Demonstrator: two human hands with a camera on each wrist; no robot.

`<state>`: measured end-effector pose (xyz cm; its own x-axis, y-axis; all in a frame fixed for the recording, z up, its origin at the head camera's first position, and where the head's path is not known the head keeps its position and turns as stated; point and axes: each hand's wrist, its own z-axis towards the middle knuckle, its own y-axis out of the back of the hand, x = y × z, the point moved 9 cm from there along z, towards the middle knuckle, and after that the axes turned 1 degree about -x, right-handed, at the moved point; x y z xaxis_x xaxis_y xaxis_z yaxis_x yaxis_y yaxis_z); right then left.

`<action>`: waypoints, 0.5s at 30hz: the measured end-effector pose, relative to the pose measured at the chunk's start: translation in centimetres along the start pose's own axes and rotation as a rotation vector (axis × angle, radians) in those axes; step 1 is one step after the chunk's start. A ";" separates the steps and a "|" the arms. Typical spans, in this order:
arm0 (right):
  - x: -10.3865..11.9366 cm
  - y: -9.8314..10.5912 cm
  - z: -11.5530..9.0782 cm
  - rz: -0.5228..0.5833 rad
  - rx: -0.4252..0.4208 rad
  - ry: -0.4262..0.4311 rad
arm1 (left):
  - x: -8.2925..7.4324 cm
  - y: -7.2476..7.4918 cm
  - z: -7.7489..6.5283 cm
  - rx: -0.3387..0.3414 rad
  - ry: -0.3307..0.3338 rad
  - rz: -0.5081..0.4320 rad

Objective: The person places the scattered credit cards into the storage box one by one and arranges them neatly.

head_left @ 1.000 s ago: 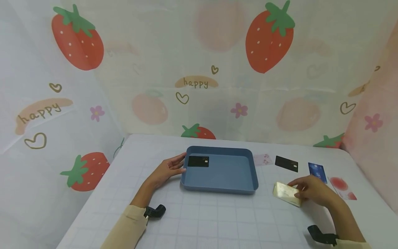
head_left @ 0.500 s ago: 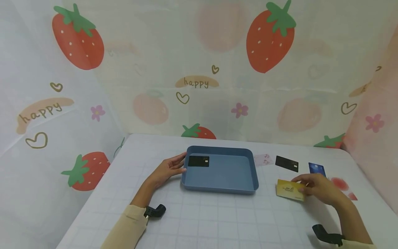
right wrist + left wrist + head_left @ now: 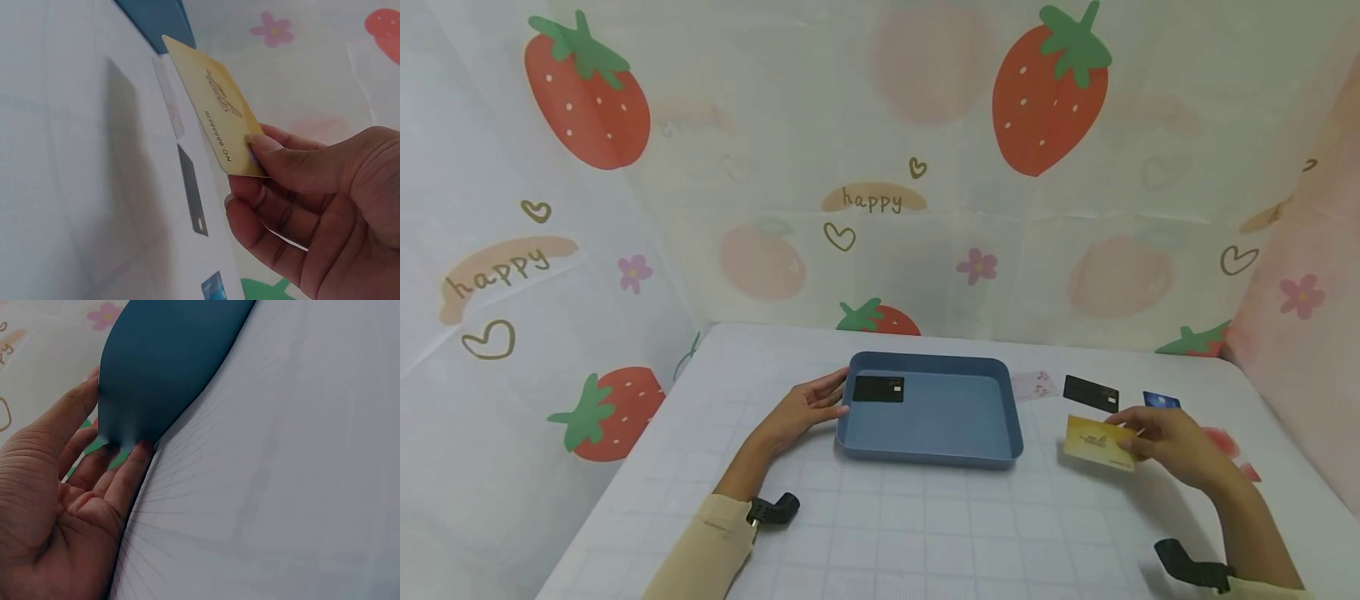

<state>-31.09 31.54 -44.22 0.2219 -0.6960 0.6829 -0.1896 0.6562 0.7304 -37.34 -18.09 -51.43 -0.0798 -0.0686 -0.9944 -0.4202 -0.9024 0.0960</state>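
My right hand (image 3: pixel 1172 446) pinches a yellow card (image 3: pixel 1093 446) by its right end, thumb on top. The card is raised off the table, its shadow falling below. In the right wrist view the card (image 3: pixel 212 106) shows a printed design and a number line, with the thumb of the hand (image 3: pixel 312 187) at one corner. My left hand (image 3: pixel 793 421) touches the left end of a blue tray (image 3: pixel 955 417). Up close in the left wrist view, the fingertips of that hand (image 3: pixel 69 481) rest against the tray's outer wall (image 3: pixel 162 362). A black card (image 3: pixel 878 389) lies inside, upper left.
Right of the tray lie a pale pink card (image 3: pixel 1035 385), a black card (image 3: pixel 1090 394), a blue card (image 3: pixel 1161 401) and a white card with red prints (image 3: pixel 1221 440), the last two partly hidden by my right hand. A strawberry-print curtain (image 3: pixel 880 258) stands behind the table.
My right hand has lifted the yellow card and turned its printed face into view, shifting slightly up and to the right. My left hand and the tray have stayed put.
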 end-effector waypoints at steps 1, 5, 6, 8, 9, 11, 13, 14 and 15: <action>0.1 0.1 0.0 0.001 -0.004 0.002 | 0.0 0.0 0.0 -0.001 0.002 -0.002; 0.6 0.2 0.0 0.021 -0.031 0.023 | -0.2 -0.1 -0.1 0.005 -0.002 0.002; 0.8 0.2 0.0 0.027 -0.040 0.031 | -0.2 -0.1 -0.1 0.007 -0.004 0.006; 1.2 0.3 0.0 0.039 -0.059 0.049 | -0.2 -0.1 -0.1 0.007 -0.003 0.009; 1.4 0.3 0.0 0.044 -0.066 0.059 | -0.3 -0.1 -0.2 0.006 -0.003 0.011; 1.6 0.4 0.0 0.052 -0.083 0.070 | -0.2 -0.1 -0.2 0.001 0.002 0.013; 1.9 0.4 0.1 0.061 -0.096 0.078 | -0.2 0.0 -0.2 -0.004 0.010 0.010; 2.0 0.4 0.1 0.060 -0.099 0.077 | -0.2 0.0 -0.2 -0.004 0.010 0.011; 2.1 0.4 0.1 0.059 -0.102 0.076 | -0.3 0.0 -0.2 -0.001 0.005 0.015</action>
<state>-30.80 30.26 -42.50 0.2861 -0.6339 0.7185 -0.1074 0.7239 0.6815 -37.11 -18.14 -51.16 -0.0810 -0.0841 -0.9932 -0.4184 -0.9015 0.1105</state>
